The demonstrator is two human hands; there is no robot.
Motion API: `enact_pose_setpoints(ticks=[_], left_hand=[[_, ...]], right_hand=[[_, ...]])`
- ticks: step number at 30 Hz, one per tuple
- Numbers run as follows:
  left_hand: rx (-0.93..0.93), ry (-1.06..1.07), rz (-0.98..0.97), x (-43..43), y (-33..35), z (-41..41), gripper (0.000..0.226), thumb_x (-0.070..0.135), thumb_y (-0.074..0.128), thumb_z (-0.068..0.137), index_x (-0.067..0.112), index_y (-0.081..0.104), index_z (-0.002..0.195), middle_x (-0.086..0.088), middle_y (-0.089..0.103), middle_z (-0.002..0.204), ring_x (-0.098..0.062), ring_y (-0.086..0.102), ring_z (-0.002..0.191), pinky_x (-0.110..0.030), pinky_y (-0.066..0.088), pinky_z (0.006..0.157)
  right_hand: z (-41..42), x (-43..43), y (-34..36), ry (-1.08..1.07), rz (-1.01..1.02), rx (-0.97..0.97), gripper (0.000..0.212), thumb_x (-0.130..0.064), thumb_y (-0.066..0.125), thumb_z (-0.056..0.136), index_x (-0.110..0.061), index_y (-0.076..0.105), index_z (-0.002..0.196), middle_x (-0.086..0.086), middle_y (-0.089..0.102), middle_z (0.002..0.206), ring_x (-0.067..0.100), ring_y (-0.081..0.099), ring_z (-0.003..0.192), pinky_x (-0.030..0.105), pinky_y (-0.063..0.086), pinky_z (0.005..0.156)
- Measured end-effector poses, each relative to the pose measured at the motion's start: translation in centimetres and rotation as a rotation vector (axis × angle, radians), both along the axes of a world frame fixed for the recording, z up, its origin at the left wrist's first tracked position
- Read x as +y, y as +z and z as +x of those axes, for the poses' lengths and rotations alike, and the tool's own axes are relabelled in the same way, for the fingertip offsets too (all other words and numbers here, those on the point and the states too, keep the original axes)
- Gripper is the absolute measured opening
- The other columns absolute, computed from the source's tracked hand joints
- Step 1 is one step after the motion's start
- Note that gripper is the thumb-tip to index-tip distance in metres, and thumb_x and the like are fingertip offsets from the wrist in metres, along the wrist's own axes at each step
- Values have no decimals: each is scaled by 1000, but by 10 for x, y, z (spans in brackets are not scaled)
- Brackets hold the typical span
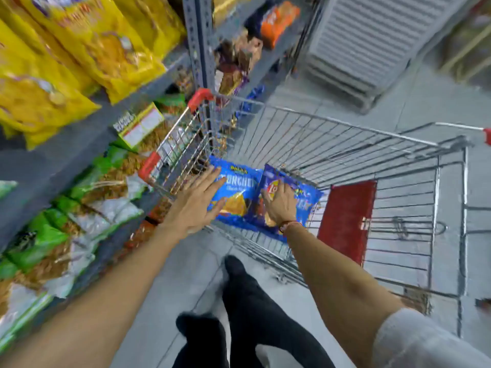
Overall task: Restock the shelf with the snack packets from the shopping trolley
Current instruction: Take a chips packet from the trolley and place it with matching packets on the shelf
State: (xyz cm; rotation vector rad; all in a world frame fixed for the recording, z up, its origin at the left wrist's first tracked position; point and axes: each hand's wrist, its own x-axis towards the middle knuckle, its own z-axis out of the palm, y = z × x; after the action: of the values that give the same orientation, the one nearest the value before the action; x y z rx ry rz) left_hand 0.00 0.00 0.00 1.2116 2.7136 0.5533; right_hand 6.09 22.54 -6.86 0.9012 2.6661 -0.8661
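Two blue snack packets lie in the wire shopping trolley (345,134): a light-blue nacho packet (239,187) on the left and a darker blue chips packet (305,200) on the right, overlapping. My left hand (196,203) is spread flat with fingers apart, over the left edge of the light-blue packet and holding nothing. My right hand (280,204) presses down on the darker packet with its fingers curled on it. The grey shelf (79,144) stands to the left of the trolley.
The shelf holds yellow packets (79,49) on top and green-and-white packets (79,203) below. A red flap (348,219) sits in the trolley's child seat. My dark trouser legs (247,309) stand on the grey tiled floor. A white slatted crate (372,41) lies beyond the trolley.
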Motion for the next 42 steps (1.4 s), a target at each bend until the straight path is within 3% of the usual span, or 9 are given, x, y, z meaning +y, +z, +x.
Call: enact_pose_setpoints(ticks=[5,8,12,17,21,25,31,38,42], left_hand=[[33,23,2,-3,-30,14,58,44,26,96,5,67,109,-17,66,119,-30,59,115,-34,34,99],[98,51,6,-2,-34,16,45,34,36,94,7,71,98,-13,72,106,-28,66,105,-34,39,90],[133,101,56,3,-34,20,37,24,41,86,7,73,88,-11,75,98,-29,68,99,-35,37,87],[147,132,97,5,-34,21,34,19,42,83,5,72,77,-10,76,86,-28,70,90,-35,37,82],[161,129,88,5,-33,22,34,18,42,82,4,72,77,-10,76,83,-28,70,87,-35,37,81],[136,130,41,4,-30,22,38,20,39,84,4,73,80,-11,76,84,-27,70,88,-34,35,83],[41,116,-75,2,-22,22,43,28,36,87,7,73,85,-8,77,89,-26,69,96,-34,39,85],[-19,147,-54,-4,5,17,55,43,34,89,3,71,96,-14,74,101,-31,64,107,-35,46,92],[8,211,28,-11,51,2,56,41,31,85,5,68,106,-14,71,109,-27,62,111,-39,45,95]], right_hand=[[24,19,-62,-310,-252,-200,73,-50,61,80,1,48,130,28,56,127,41,54,117,43,43,92],[25,36,-95,-459,-378,-241,103,-68,65,50,0,52,126,20,60,126,32,58,115,44,47,96],[15,42,-103,-595,-562,-182,75,-44,80,60,0,58,117,14,65,117,25,63,99,43,53,89],[10,36,-97,-716,-702,-139,95,-40,85,56,0,42,130,14,56,128,30,59,113,44,52,94],[10,33,-95,-740,-766,-117,82,-30,82,66,-1,39,130,16,53,133,30,57,116,45,50,98],[11,30,-88,-722,-790,-59,55,-17,77,73,1,49,117,18,59,124,26,60,99,40,54,87],[10,29,-74,-646,-774,7,81,-24,84,61,1,47,128,16,59,126,30,61,109,46,52,94],[-12,17,11,-529,-805,229,90,-29,84,60,3,42,132,16,54,130,33,58,114,49,47,99],[-30,9,78,-417,-871,412,28,-16,81,68,-9,65,90,10,70,91,17,70,76,36,58,75]])
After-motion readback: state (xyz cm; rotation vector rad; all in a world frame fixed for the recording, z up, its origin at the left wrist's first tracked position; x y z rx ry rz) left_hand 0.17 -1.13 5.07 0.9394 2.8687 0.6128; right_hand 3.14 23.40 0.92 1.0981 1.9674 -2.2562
